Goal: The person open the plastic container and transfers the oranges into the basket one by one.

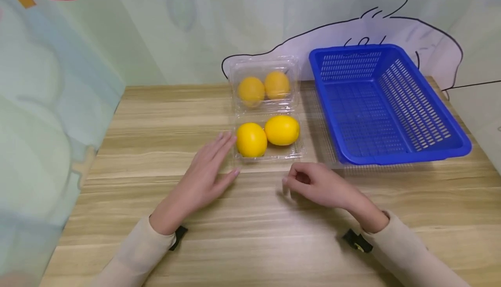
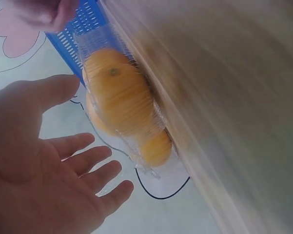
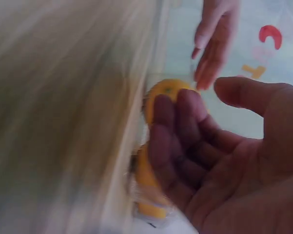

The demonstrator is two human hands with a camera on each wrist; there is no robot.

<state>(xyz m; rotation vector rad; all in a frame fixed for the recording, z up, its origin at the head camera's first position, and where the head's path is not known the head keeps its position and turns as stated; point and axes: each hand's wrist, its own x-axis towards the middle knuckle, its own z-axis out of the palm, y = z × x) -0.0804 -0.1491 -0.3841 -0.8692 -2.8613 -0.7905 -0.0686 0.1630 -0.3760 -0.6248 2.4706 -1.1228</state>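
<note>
Both my hands free of any load, in front of and beside the clear plastic container (image 1: 270,157).
Left hand (image 1: 205,171): fingers extended, thumb spread, palm turned towards the container's left side; fingertips just beside its edge, contact not determinable. Right hand (image 1: 318,185): fingers loosely bent, nothing held, positioned near the container's front right corner. The container stands on the wood-grain table (image 1: 156,117), between my left hand and the blue basket (image 1: 405,158). Two yellow fruits sit side by side in its front part, the left fruit (image 1: 252,140) and the right fruit (image 1: 282,130); two duller orange fruits (image 1: 251,90) show through clear plastic behind them. The basket is to the right, with slotted walls. Pale sleeves (image 1: 142,245) cover both forearms.
</note>
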